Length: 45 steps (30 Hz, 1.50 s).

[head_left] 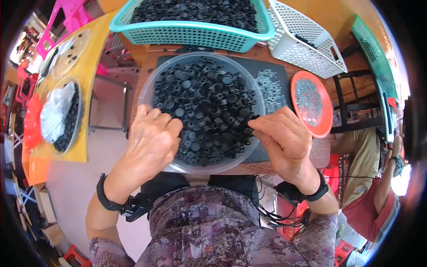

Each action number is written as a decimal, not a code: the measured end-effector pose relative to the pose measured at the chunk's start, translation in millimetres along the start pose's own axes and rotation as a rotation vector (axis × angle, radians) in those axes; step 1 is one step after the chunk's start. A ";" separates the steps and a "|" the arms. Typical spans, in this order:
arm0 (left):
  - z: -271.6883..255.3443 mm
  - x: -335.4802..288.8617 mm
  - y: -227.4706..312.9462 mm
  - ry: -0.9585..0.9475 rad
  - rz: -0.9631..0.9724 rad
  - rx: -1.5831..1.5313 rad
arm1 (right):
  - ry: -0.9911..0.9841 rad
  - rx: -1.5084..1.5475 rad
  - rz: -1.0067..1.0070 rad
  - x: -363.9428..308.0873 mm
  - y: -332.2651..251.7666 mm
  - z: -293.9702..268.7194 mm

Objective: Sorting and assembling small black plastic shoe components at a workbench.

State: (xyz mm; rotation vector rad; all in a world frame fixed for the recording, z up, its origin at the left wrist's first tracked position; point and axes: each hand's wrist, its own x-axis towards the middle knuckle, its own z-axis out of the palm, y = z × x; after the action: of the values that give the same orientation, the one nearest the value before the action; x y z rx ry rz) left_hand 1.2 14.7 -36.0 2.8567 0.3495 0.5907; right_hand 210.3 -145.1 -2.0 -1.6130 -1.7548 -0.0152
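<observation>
Your right hand [287,135] is pressing fingertips together over black plastic caps [213,104]; your left hand [153,135] is curling, around what I can't tell.

Far left, yellow table [98,42]; on it, crumpled white bag [55,111], red dish [32,120] close by; pink plastic chair [73,18] beyond; right, seated person [368,211], khaki trousers [362,155].

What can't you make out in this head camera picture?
In the head view:
1. What the left hand may hold: hidden by its curl.
2. What the right hand may pinch: too small and dark.
3. Tub, floor: covered by black pieces.
4. Teal basket, far rim: cut off by upper edge.
</observation>
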 end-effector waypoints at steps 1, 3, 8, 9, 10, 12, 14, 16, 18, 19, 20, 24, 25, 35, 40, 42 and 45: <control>-2.4 0.5 1.5 -0.021 -0.038 -0.015 | 0.034 -0.015 -0.012 -3.2 4.0 -4.3; -3.6 0.3 1.8 -0.029 -0.079 -0.033 | 0.074 -0.070 0.070 -13.4 11.7 -11.9; -8.5 1.6 8.0 -0.020 -0.124 -0.069 | 0.245 -0.027 0.453 -49.3 31.2 -20.1; -9.4 2.3 9.2 -0.028 -0.135 -0.084 | 0.250 -0.022 0.485 -53.9 36.7 -20.0; -9.9 2.3 10.9 -0.032 -0.126 -0.085 | 0.257 -0.025 0.491 -56.5 40.5 -19.1; -10.9 2.0 13.5 0.057 -0.209 -0.132 | 0.183 -0.122 0.355 -56.2 49.1 -16.6; -15.4 -0.6 14.2 0.045 -0.222 -0.124 | 0.185 -0.159 0.301 -52.3 58.1 -10.2; -17.1 -1.4 16.0 0.117 -0.302 -0.163 | 0.110 -0.296 0.230 -52.6 67.8 -3.3; -20.7 -1.6 19.8 0.128 -0.329 -0.176 | 0.072 -0.344 0.242 -51.7 71.8 1.0; -21.9 -2.3 21.6 0.140 -0.358 -0.192 | 0.030 -0.392 0.254 -51.4 72.4 2.8; -21.2 -2.8 22.0 0.138 -0.360 -0.189 | 0.030 -0.389 0.254 -50.5 72.9 3.0; -21.0 -4.6 25.7 0.209 -0.463 -0.397 | -0.071 -0.429 0.207 -47.7 74.7 1.2; -21.4 -5.6 27.1 0.193 -0.534 -0.514 | -0.064 -0.401 0.176 -47.6 75.1 1.3; -19.3 -9.6 26.8 0.098 -0.522 -0.857 | -0.032 -0.270 0.213 -49.9 65.8 -4.0; -15.7 -8.3 36.1 0.172 -0.611 -1.110 | -0.067 -0.301 0.163 -51.4 65.5 -5.2; -13.1 -9.4 36.1 0.188 -0.612 -1.113 | -0.045 -0.270 0.189 -53.3 66.8 -4.2; -9.7 -9.2 36.2 0.211 -0.564 -1.070 | -0.015 -0.226 0.224 -54.8 65.2 -3.9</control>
State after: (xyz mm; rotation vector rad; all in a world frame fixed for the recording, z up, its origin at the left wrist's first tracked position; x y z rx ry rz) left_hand -4.2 -20.8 -21.7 1.5898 0.6059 0.6739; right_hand 265.1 -180.2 -57.1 -1.9704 -1.6200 -0.0990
